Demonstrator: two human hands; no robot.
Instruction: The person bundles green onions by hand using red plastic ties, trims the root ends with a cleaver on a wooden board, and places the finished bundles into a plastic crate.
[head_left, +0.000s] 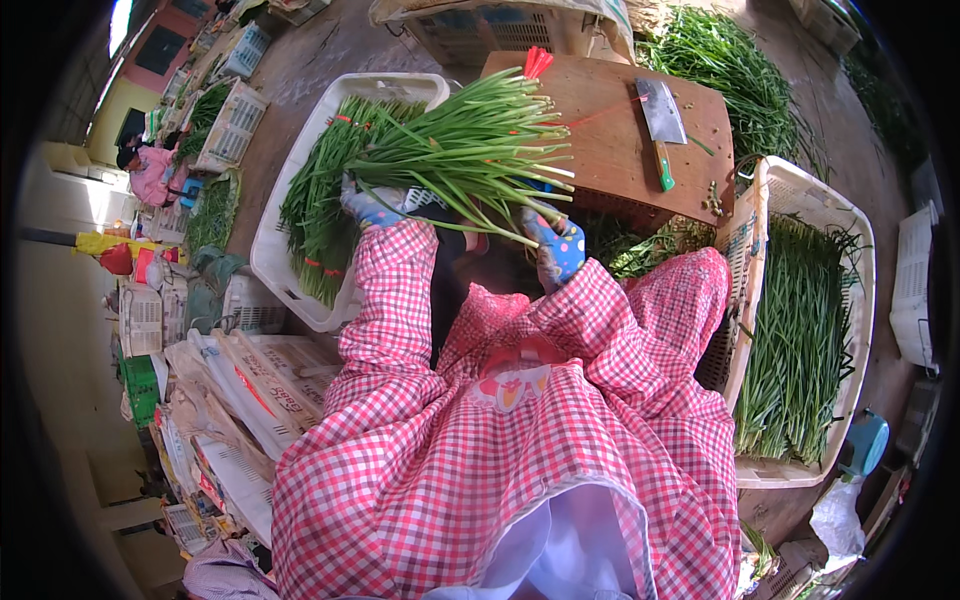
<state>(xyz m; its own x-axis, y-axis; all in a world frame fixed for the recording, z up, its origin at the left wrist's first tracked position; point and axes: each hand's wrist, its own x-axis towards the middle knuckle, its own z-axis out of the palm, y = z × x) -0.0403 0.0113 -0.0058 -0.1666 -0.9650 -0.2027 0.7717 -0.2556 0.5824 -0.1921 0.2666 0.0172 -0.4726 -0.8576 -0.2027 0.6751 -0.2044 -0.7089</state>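
A large bunch of green Chinese chives (457, 142) lies slantwise before me, pale cut ends to the right and leaf tips to the left. My left hand (375, 208), in a blue dotted glove, grips it from below near the leafy side; the bunch hides some of the fingers. At the stalk end, my right hand (555, 240), gloved the same way, holds the lower stalks. Under the leafy part, a white plastic crate (274, 247) contains more chives (319, 202) tied with red bands. A cleaver (661, 112) with a wood-and-green handle rests on the wooden board (600, 90).
Red ties (538, 61) sit at the board's far edge. To my right stands another crate (795, 476) filled with chives (791, 345). Loose greens (727, 82) are heaped behind the board. Stacked crates (247, 442) flank my left, and a person in pink (154, 176) is farther off.
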